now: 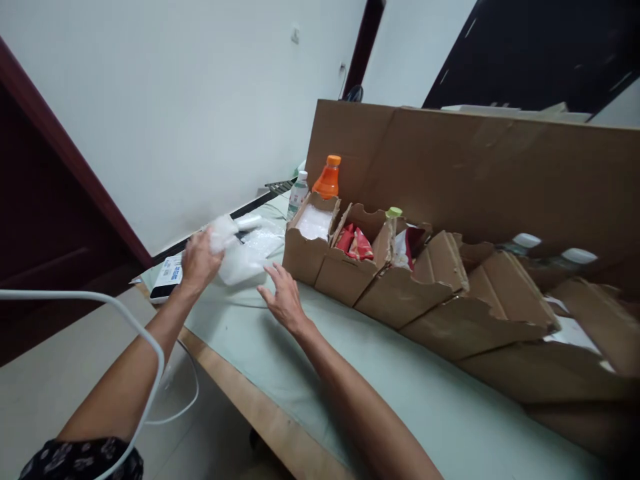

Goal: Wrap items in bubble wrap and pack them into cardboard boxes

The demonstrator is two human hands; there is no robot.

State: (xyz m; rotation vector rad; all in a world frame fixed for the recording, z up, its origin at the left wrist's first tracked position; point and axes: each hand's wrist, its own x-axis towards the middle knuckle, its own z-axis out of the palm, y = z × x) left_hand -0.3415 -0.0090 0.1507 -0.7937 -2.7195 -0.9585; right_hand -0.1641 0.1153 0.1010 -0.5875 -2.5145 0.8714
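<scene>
left hand (202, 260) grips translucent plastic packaging (241, 264) by the left edge of the tabletop (235, 333); right hand (286, 298) is splayed, fingers apart, near the leftmost cardboard bin (306, 259).

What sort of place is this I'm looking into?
Probably a makeshift storage corner in an ordinary room: there's a cloth-covered table, a row of cut-down cardboard boxes, some holding packets, and an orange-capped bottle behind them.

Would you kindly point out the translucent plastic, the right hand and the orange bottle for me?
Translucent plastic (241, 265): head view, on its crumpled, loose lower part.
Right hand (286, 298): head view, on the back of the hand.
Orange bottle (327, 182): head view, on its body, below the cap.
</scene>
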